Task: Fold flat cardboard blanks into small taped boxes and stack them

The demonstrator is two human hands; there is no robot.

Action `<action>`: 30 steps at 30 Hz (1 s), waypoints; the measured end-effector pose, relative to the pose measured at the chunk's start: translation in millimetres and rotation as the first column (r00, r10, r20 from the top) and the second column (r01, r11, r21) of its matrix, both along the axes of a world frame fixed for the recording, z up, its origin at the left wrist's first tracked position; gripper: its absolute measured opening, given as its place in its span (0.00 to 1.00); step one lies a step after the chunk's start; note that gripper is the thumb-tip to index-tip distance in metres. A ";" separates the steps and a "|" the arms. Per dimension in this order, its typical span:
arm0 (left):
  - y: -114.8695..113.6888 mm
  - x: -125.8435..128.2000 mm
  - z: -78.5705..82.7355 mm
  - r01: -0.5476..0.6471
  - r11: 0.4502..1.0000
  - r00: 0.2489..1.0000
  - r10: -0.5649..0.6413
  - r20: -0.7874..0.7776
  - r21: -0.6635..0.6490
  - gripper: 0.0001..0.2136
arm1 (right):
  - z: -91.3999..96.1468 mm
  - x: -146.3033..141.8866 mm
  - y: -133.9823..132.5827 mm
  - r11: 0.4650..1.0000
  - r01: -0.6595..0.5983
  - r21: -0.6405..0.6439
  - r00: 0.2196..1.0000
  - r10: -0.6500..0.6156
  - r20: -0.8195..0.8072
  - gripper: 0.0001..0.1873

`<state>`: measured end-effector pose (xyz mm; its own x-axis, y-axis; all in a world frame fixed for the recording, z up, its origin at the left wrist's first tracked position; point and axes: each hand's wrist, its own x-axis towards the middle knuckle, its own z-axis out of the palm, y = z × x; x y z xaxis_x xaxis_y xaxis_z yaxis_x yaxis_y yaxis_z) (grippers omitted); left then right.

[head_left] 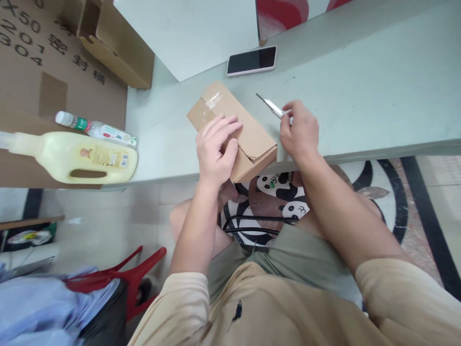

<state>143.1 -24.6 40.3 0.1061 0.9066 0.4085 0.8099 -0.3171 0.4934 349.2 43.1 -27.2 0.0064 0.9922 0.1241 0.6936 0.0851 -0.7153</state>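
Observation:
A small brown cardboard box (pixel 248 132) lies at the near edge of the pale green table (pixel 360 96), with clear tape across its far end. My left hand (pixel 216 149) rests on top of the box, fingers curled over its near side. My right hand (pixel 300 129) is just right of the box, closed on a metal blade (pixel 269 105) whose tip points up and left, away from the box.
A white-edged phone (pixel 252 60) lies face up behind the box. At the left lie a yellow jug (pixel 79 158) and a small plastic bottle (pixel 97 127) by big cardboard cartons (pixel 54 57). A red chair (pixel 133 274) stands by my left knee.

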 end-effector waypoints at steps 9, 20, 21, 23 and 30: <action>3.3 0.2 0.2 0.008 1.000 1.000 -0.007 -0.025 0.022 0.16 | -29.1 -4.4 29.7 0.976 -0.005 -0.220 0.711 -0.151 -0.687 0.18; 2.9 5.0 0.0 -0.005 1.000 1.000 0.006 -0.013 0.018 0.17 | 5.4 7.8 12.6 0.998 -0.057 0.008 0.746 0.047 -0.664 0.28; 3.0 5.7 0.2 -0.004 1.000 1.000 0.004 -0.016 0.009 0.17 | 11.8 8.4 7.2 0.998 -0.046 0.035 0.748 0.058 -0.662 0.30; 3.5 9.4 0.7 0.002 1.000 1.000 -0.002 -0.023 -0.007 0.16 | 22.5 9.0 -3.0 0.993 0.011 0.116 0.771 0.065 -0.633 0.30; 2.1 64.1 1.0 0.079 0.997 0.995 -0.079 -0.062 0.000 0.16 | 48.4 28.6 -25.4 0.868 0.311 0.387 0.805 -0.025 -0.592 0.24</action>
